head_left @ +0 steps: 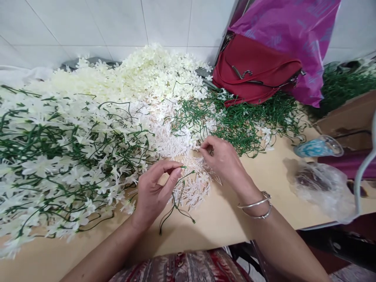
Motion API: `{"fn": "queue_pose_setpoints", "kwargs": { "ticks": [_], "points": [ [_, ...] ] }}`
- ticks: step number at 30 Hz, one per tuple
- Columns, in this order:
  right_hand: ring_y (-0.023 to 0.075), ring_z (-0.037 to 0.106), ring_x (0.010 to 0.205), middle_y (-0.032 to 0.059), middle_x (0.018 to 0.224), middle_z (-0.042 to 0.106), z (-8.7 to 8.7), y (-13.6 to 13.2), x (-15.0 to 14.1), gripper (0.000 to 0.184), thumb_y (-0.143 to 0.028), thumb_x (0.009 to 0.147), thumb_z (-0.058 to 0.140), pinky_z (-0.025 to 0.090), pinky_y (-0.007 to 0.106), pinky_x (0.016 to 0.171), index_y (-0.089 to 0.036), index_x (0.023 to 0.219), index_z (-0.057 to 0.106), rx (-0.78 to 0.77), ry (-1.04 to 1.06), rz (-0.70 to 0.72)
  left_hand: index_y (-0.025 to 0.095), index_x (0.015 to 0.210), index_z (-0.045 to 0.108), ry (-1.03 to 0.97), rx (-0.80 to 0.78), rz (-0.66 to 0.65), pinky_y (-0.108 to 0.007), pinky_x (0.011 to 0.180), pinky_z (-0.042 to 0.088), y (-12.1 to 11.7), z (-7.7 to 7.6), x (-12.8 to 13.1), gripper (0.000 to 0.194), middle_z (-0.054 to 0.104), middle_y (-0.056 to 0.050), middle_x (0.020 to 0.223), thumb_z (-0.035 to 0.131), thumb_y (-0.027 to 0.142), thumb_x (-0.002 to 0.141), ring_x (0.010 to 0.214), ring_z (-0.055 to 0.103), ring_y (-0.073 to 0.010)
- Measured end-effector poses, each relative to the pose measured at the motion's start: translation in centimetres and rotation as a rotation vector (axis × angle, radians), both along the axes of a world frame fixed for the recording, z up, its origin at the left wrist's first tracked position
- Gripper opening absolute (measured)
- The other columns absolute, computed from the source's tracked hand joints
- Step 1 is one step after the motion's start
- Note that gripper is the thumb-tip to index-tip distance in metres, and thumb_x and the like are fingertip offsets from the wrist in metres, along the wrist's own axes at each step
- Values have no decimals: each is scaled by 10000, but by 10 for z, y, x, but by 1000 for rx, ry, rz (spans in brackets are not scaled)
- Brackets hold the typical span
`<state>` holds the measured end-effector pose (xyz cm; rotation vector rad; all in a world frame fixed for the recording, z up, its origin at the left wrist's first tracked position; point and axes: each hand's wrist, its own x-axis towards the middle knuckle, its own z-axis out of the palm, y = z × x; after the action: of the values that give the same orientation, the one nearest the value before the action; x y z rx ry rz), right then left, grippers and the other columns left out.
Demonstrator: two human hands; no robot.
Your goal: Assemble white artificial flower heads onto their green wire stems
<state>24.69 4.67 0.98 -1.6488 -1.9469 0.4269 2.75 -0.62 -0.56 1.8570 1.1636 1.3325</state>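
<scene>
Between thumb and forefinger, my left hand [157,188] pinches one tip of a branching green artificial flower stem [176,197], whose other ends hang down over the table. To its right, my right hand [221,158] is closed in a pinch at the edge of a pile of thin white sticks like flower stamens [194,190]. What its fingertips hold, if anything, is too small to make out. Loose white fabric blossoms [158,70] are heaped behind the hands. On the left lies a big pile of white flowers on green stems [73,156].
Bare green stems [241,121] lie tangled at the back right, under a red handbag [255,70] and a purple plastic bag [293,23]. On the right are a blue-patterned plastic cup [319,147], a clear plastic bag [323,188] and a cardboard box [349,117]. A tiled wall [123,23] stands behind.
</scene>
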Motion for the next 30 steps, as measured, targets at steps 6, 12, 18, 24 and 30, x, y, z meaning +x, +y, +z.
{"fn": "queue_pose_setpoints", "kwargs": {
  "ticks": [6,12,18,24,30],
  "points": [
    [202,646,824,34,896,719,-1,3,7,126,-130,938,607,473,358,792,-227,950,686,154,161,4,222,1036,723,62,65,25,-290,787,579,2,4,3,104,778,-13,921,686,137,989,841,717,-138],
    [203,639,820,27,851,702,-1,1,2,116,-144,930,633,467,354,793,-223,855,672,63,180,88,227,1048,718,96,64,-20,-287,715,559,-1,10,6,115,760,-9,853,663,141,996,776,699,-142],
    [230,653,881,53,919,729,-6,3,-1,200,-117,976,536,454,389,839,-229,946,699,169,83,52,227,1035,721,78,59,-55,-285,733,575,-1,10,9,120,782,-14,882,663,133,989,769,713,-143],
    [272,653,969,121,1053,710,-18,13,-15,321,-108,1017,458,448,417,855,-211,1126,741,222,-127,39,259,1199,683,-34,-31,-62,-305,777,584,-6,-5,8,224,748,-31,1017,644,145,1010,827,715,-147],
    [269,626,951,92,976,703,-19,12,-22,132,-156,969,585,434,415,871,-215,921,694,148,-41,36,252,968,670,-65,5,-52,-361,820,576,-4,-2,6,210,692,-36,896,531,113,1042,927,670,-199]
  ]
}}
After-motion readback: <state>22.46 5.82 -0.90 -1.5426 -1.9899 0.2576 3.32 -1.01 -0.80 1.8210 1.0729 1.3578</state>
